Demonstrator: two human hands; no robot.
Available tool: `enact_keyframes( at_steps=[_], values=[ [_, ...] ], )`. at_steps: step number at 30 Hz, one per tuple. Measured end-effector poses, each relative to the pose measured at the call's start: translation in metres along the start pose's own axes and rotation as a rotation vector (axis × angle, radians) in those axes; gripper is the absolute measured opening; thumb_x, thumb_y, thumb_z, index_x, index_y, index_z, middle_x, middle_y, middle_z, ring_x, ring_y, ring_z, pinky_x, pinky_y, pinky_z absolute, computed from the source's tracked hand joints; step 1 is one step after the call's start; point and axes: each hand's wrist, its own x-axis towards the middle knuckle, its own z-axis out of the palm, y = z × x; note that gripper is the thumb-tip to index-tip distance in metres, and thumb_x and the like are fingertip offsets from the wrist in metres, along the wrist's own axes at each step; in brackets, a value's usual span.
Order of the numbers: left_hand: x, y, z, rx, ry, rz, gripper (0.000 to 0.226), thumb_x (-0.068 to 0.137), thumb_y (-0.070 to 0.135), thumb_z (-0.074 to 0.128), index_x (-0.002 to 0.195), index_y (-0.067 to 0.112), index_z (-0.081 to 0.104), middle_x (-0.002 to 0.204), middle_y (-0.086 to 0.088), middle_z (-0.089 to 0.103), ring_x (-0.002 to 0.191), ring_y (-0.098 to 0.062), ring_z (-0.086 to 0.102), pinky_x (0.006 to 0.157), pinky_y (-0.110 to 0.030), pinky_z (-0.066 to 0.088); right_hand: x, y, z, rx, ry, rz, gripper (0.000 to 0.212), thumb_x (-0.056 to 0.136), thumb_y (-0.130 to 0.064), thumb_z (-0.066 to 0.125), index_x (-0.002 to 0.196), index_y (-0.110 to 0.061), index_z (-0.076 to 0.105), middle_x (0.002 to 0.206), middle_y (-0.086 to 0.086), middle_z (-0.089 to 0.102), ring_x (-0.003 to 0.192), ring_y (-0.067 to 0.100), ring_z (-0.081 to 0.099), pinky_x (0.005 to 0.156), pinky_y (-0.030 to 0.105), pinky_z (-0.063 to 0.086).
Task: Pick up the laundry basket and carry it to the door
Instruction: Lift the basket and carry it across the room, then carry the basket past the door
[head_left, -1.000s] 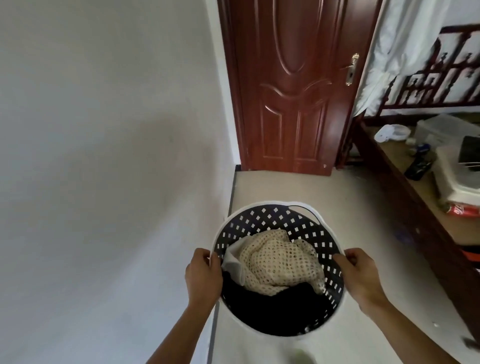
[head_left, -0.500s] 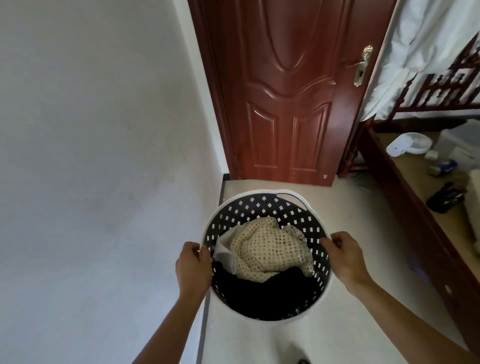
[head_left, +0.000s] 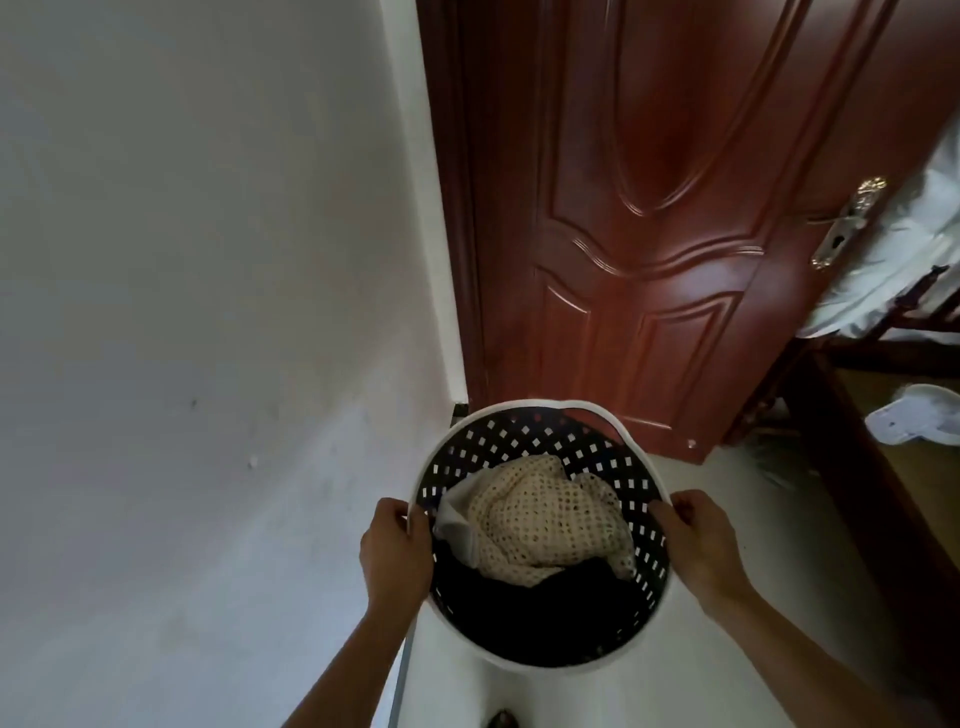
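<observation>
Gripping the laundry basket (head_left: 545, 410) by its white rim, left hand (head_left: 396, 553) at nine o'clock and right hand (head_left: 698, 543) at three, the person holds it lifted just short of the door (head_left: 649, 208) (closed, at twelve o'clock), so the pick-up looks done and only the last bit of the carry seems left.

- One laundry basket (head_left: 524, 413)
- Two hands: left hand (head_left: 396, 552), right hand (head_left: 698, 545)
- One door (head_left: 670, 208), far
- One door handle (head_left: 847, 223), right
- One cream knit garment (head_left: 545, 525)

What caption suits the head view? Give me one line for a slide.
Both hands, left hand and right hand, grip the rim of a laundry basket of clothes before a closed brown door.
</observation>
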Motion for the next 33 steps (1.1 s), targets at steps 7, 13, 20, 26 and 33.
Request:
enact_keyframes(
  at_steps=[7,13,20,26,33],
  values=[
    [0.098,0.045,0.042,-0.005,0.017,-0.018,0.017,0.092,0.021,0.047,0.089,0.007,0.056,0.065,0.002,0.058,0.061,-0.008,0.052,0.052,-0.022,0.035,0.115,-0.040,0.032,0.027,-0.039,0.018,0.018,0.087,-0.022,0.061,0.079,-0.007,0.057,0.074,0.012,0.064,0.072,0.030,0.061,0.063,0.037,0.045],
    [0.167,0.060,0.095,0.022,0.118,-0.160,0.020,0.091,0.023,0.047,0.087,0.006,0.057,0.066,0.000,0.062,0.062,-0.014,0.055,0.052,-0.025,0.036,0.233,-0.056,0.077,-0.007,-0.210,-0.005,0.019,0.087,-0.021,0.061,0.071,-0.014,0.053,0.073,0.011,0.064,0.073,0.031,0.063,0.073,0.046,0.051],
    [0.219,0.070,0.167,0.028,0.257,-0.405,0.023,0.091,0.025,0.048,0.086,0.005,0.057,0.065,-0.003,0.061,0.066,-0.026,0.057,0.062,-0.036,0.045,0.370,-0.081,0.134,-0.194,-0.457,-0.102,0.014,0.087,-0.021,0.060,0.084,-0.008,0.056,0.076,0.004,0.059,0.072,0.022,0.056,0.063,0.035,0.043],
    [0.253,0.046,0.213,0.003,0.313,-0.557,0.023,0.092,0.026,0.048,0.086,0.005,0.056,0.062,-0.001,0.058,0.063,-0.024,0.056,0.064,-0.040,0.046,0.443,-0.086,0.199,-0.387,-0.595,-0.184,0.009,0.088,-0.015,0.060,0.089,-0.007,0.056,0.079,0.007,0.058,0.076,0.024,0.052,0.064,0.033,0.034],
    [0.315,-0.041,0.293,-0.008,0.232,-0.710,0.024,0.091,0.028,0.047,0.086,0.006,0.054,0.067,-0.003,0.059,0.066,-0.024,0.054,0.060,-0.034,0.039,0.514,-0.013,0.309,-0.639,-0.622,-0.129,0.023,0.088,-0.022,0.056,0.101,-0.002,0.059,0.094,0.016,0.063,0.085,0.027,0.055,0.072,0.032,0.033]
  ],
)
